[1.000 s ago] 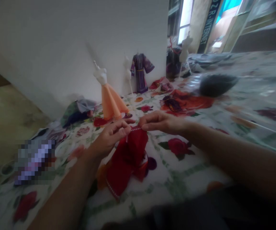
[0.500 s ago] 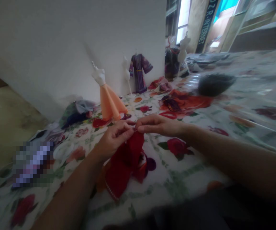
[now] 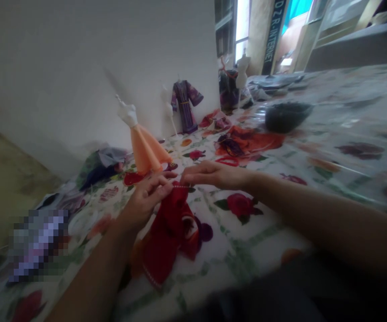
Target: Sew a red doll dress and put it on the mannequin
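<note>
A small red doll garment [image 3: 163, 237] with a white beaded edge hangs from my fingers, its lower part resting on the flowered tablecloth [image 3: 247, 264]. My left hand [image 3: 146, 197] pinches one end of its upper edge between thumb and fingers. At the other end of that edge, the fingertips of my right hand [image 3: 210, 174] are closed on the cloth. A short beaded stretch shows between both hands. Just beyond my left hand stands a white mini mannequin [image 3: 128, 112] wearing a peach skirt [image 3: 146, 150].
Against the wall are another white mannequin [image 3: 168, 105] and a purple doll robe [image 3: 184, 107]. Orange-red cloth [image 3: 253, 141] and a black bundle [image 3: 285, 117] lie at the right. Folded fabrics [image 3: 101, 165] are heaped at the left, near the table's edge.
My hands have moved slightly apart, and more of the beaded edge shows between them. The whole view has shifted, so things sit further left.
</note>
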{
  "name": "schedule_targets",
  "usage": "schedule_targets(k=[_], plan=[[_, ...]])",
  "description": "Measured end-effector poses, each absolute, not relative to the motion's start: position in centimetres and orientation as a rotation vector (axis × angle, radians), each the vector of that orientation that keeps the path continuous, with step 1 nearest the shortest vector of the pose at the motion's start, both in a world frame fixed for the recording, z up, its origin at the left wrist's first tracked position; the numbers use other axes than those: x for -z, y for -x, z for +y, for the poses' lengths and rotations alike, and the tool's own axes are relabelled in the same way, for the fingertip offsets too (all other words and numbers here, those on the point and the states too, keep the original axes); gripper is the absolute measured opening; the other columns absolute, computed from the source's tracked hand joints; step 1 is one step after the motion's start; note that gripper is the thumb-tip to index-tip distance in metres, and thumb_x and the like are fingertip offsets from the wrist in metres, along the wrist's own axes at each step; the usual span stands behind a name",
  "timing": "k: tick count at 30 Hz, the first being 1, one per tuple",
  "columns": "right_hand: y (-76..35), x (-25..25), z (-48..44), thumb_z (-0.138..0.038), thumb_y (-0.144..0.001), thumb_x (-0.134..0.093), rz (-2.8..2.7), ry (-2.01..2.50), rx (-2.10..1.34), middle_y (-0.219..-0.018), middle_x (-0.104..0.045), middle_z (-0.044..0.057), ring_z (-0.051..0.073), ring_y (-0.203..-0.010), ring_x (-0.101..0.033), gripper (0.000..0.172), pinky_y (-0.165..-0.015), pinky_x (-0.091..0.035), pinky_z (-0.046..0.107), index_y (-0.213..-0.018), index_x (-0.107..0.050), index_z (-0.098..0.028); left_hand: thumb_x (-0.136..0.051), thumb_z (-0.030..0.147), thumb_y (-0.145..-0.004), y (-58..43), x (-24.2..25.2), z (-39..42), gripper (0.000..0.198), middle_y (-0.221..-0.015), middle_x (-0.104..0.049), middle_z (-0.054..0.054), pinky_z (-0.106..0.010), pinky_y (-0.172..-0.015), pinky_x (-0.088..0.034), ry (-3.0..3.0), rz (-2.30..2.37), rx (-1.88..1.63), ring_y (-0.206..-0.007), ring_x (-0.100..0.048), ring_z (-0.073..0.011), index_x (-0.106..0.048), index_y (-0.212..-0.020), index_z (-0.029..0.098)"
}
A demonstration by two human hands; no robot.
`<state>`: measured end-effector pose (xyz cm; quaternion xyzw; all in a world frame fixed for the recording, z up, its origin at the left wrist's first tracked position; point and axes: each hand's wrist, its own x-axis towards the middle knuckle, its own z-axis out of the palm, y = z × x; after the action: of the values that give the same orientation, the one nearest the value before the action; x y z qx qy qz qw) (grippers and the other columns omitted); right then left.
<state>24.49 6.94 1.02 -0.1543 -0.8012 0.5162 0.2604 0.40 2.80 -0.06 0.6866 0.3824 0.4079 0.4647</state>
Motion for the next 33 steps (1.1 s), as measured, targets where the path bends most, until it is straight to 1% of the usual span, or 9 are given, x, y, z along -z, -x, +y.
schedule_targets(k=[2, 5, 9, 13, 16, 19, 24, 29, 33], plan=[[-24.6, -1.1, 6.9, -0.043, -0.099, -0.054, -2.146, 0.425, -1.418, -0.084, -0.057, 0.001, 0.014, -0.082, -0.052, 0.031, -0.08, -0.042, 0.03, -0.088, -0.063, -0.015, -0.07, 0.037, -0.09, -0.2, 0.1, 3.0, 0.021, -0.13, -0.063, -0.008, -0.043, -0.109, -0.037, -1.611, 0.906, -1.031, -0.131, -0.051, -0.0315, -0.069, -0.077, 0.02], [-24.6, -0.7, 7.2, -0.037, -0.095, -0.062, -2.119, 0.39, -1.47, -0.083, -0.058, 0.001, 0.013, -0.079, -0.052, 0.024, -0.077, -0.042, 0.029, -0.092, -0.065, -0.014, -0.072, 0.037, -0.088, -0.2, 0.1, 3.3, 0.023, -0.127, -0.064, -0.009, -0.043, -0.107, -0.038, -1.537, 0.901, -1.059, -0.13, -0.051, -0.0317, -0.067, -0.074, 0.019], [-24.4, -0.1, 7.6, -0.037, -0.092, -0.067, -2.103, 0.372, -1.449, -0.084, -0.061, 0.002, 0.013, -0.079, -0.055, 0.024, -0.077, -0.045, 0.029, -0.092, -0.066, -0.013, -0.075, 0.038, -0.085, -0.4, 0.2, 3.3, 0.022, -0.126, -0.065, -0.009, -0.041, -0.105, -0.04, -1.504, 0.921, -1.057, -0.128, -0.052, -0.0313, -0.069, -0.076, 0.02], [-24.5, -0.3, 7.6, -0.037, -0.092, -0.067, -2.12, 0.35, -1.425, -0.088, -0.064, 0.002, 0.013, -0.082, -0.056, 0.024, -0.079, -0.045, 0.029, -0.092, -0.068, -0.013, -0.076, 0.038, -0.083, -0.5, 0.1, 3.2, 0.021, -0.123, -0.067, -0.009, -0.04, -0.103, -0.04, -1.48, 0.938, -1.066, -0.127, -0.053, -0.0313, -0.07, -0.076, 0.019], [-24.7, -0.4, 7.6, -0.035, -0.094, -0.064, -2.098, 0.35, -1.497, -0.092, -0.066, 0.002, 0.013, -0.086, -0.058, 0.022, -0.084, -0.046, 0.029, -0.099, -0.069, -0.014, -0.076, 0.037, -0.083, -0.5, 0.1, 3.2, 0.02, -0.119, -0.068, -0.009, -0.04, -0.102, -0.041, -1.445, 0.942, -1.09, -0.121, -0.056, -0.03, -0.07, -0.076, 0.019], [-24.7, -0.1, 7.8, -0.03, -0.092, -0.066, -2.05, 0.35, -1.56, -0.092, -0.067, 0.001, 0.012, -0.084, -0.058, 0.02, -0.082, -0.046, 0.028, -0.103, -0.068, -0.014, -0.077, 0.036, -0.082, -0.5, 0.1, 3.2, 0.02, -0.117, -0.068, -0.008, -0.038, -0.099, -0.042, -1.42, 0.938, -1.096, -0.114, -0.058, -0.0272, -0.07, -0.075, 0.019], [-24.6, 0.1, 7.8, -0.03, -0.093, -0.065, -2.067, 0.354, -1.55, -0.084, -0.064, 0.0, 0.01, -0.076, -0.055, 0.019, -0.074, -0.044, 0.026, -0.101, -0.068, -0.013, -0.078, 0.035, -0.081, -0.7, 0.1, 3.1, 0.019, -0.116, -0.067, -0.008, -0.035, -0.096, -0.044, -1.399, 0.942, -1.086, -0.111, -0.058, -0.0248, -0.071, -0.075, 0.018], [-24.6, -0.2, 7.7, -0.032, -0.094, -0.065, -2.07, 0.366, -1.555, -0.083, -0.063, 0.0, 0.011, -0.076, -0.055, 0.019, -0.073, -0.043, 0.026, -0.097, -0.069, -0.014, -0.077, 0.034, -0.082, -0.6, 0.1, 3.1, 0.019, -0.115, -0.067, -0.007, -0.035, -0.096, -0.044, -1.404, 0.932, -1.082, -0.11, -0.058, -0.0244, -0.07, -0.074, 0.018], [-24.7, -0.4, 7.5, -0.033, -0.092, -0.067, -2.067, 0.416, -1.565, -0.085, -0.064, 0.001, 0.012, -0.079, -0.055, 0.018, -0.076, -0.044, 0.028, -0.097, -0.07, -0.016, -0.078, 0.035, -0.08, -0.7, 0.1, 3.2, 0.02, -0.115, -0.068, -0.008, -0.035, -0.095, -0.044, -1.391, 0.935, -1.087, -0.111, -0.058, -0.0251, -0.07, -0.074, 0.018]])
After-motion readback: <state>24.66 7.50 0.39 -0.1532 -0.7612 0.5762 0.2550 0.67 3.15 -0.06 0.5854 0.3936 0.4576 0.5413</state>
